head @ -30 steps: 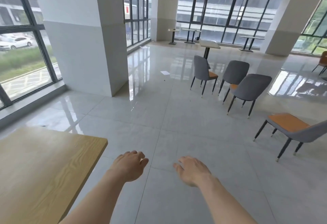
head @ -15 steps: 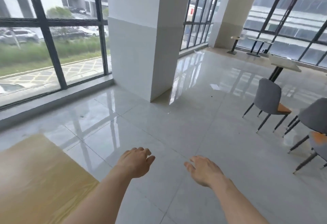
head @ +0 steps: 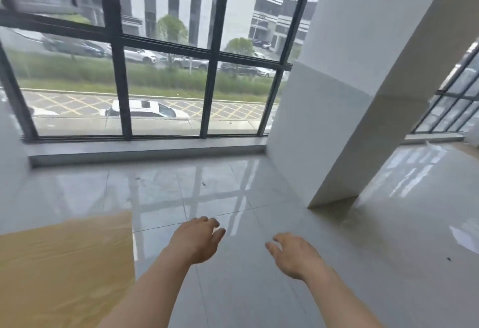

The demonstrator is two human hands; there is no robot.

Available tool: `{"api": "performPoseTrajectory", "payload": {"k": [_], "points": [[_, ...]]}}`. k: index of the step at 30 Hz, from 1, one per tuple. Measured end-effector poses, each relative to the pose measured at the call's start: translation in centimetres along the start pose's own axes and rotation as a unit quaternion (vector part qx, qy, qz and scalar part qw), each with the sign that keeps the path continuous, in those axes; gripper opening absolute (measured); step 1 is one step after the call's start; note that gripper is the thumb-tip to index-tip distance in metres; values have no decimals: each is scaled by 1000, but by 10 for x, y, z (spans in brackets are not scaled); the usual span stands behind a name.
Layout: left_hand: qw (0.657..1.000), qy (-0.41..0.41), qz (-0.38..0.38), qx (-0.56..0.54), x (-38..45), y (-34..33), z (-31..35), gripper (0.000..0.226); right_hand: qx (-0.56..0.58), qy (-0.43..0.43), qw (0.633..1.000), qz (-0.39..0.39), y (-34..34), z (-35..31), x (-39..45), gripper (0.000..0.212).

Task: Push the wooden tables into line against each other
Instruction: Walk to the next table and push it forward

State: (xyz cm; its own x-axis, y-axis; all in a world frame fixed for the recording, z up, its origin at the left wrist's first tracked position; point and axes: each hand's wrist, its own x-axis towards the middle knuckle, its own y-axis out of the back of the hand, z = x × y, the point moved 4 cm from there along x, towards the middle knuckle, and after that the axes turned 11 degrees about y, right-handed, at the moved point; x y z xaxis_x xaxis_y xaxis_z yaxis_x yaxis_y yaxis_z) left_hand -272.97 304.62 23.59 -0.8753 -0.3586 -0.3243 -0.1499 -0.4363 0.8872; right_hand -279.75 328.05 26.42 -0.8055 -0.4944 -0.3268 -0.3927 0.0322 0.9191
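My left hand [head: 198,241] and right hand [head: 294,255] hang in the air over the glossy floor tiles [head: 259,289], both empty, fingers loosely spread and curled a little, palms down, touching nothing. The two are near each other but apart, the left at about 11 o'clock of the frame's lower centre and the right at about 1 o'clock.

The one wooden counter [head: 64,270] I can see sits at my 8 o'clock, its pale top cut off by the left and bottom edges of the view, its near corner just beside my left forearm. No second counter is in sight, so I cannot tell how far off the line is or which way this one must travel.

The risks, as I judge them: neither hand is on the wood, and a push begun from a corner and not the middle of an edge would likely swing the counter round, not slide it straight. The polished floor looks slick, so the legs may skate further than meant and my feet may slip as I lean in.

Further off, at 2 o'clock, a white pillar [head: 337,120] stands on the floor; a counter shoved that way could strike it. Beyond, from 10 to 12 o'clock, the low sill [head: 147,150] and dark-framed window [head: 166,81] close the space, leaving limited room to overshoot.
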Motion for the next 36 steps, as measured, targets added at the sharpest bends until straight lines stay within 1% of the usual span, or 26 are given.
{"api": "performPoseTrajectory", "payload": {"k": [3,5,7,10,13,15,17,19,21,23,24,26,28,30,31,33,35,36], "points": [[995,87,32,-35,19,21,-46,51,-23,93,995,-20,8,-42,74,58],[985,155,53,-51,23,28,-82,51,-46,159,985,-37,5,-74,118,57],[967,231,73,-81,17,34,-116,51,-67,229,969,-58,-1,-112,153,58],[925,341,108,-131,-7,37,-154,52,-94,345,931,-76,-9,-168,189,56],[874,437,135,-163,-47,24,-173,53,-115,446,882,-97,-23,-218,202,55],[831,500,155,-187,-77,10,-179,52,-126,503,846,-119,-37,-244,199,54],[785,558,192,-189,-106,-9,-177,52,-133,568,804,-115,-53,-268,190,50],[744,603,225,-180,-133,-31,-170,53,-127,618,769,-104,-73,-291,178,49],[700,638,253,-194,-158,-59,-164,54,-129,662,730,-105,-97,-310,158,49],[649,672,285,-214,-175,-95,-152,57,-124,701,695,-106,-124,-317,139,50],[627,688,288,-224,-180,-111,-146,58,-127,713,680,-113,-136,-317,131,51],[578,719,289,-255,-173,-170,-151,61,-162,741,636,-143,-195,-323,132,53],[547,742,263,-285,-130,-241,-157,62,-204,745,609,-178,-268,-301,165,54],[548,744,280,-259,-131,-246,-154,63,-180,761,598,-178,-271,-298,164,54],[544,751,289,-240,-133,-241,-154,64,-164,768,596,-167,-269,-300,161,55],[550,744,322,-202,-130,-231,-159,65,-143,793,578,-131,-266,-309,159,58],[554,732,344,-196,-127,-215,-164,64,-131,797,581,-103,-259,-323,163,60],[554,729,352,-195,-119,-219,-167,64,-132,800,578,-97,-267,-323,169,61]]}}
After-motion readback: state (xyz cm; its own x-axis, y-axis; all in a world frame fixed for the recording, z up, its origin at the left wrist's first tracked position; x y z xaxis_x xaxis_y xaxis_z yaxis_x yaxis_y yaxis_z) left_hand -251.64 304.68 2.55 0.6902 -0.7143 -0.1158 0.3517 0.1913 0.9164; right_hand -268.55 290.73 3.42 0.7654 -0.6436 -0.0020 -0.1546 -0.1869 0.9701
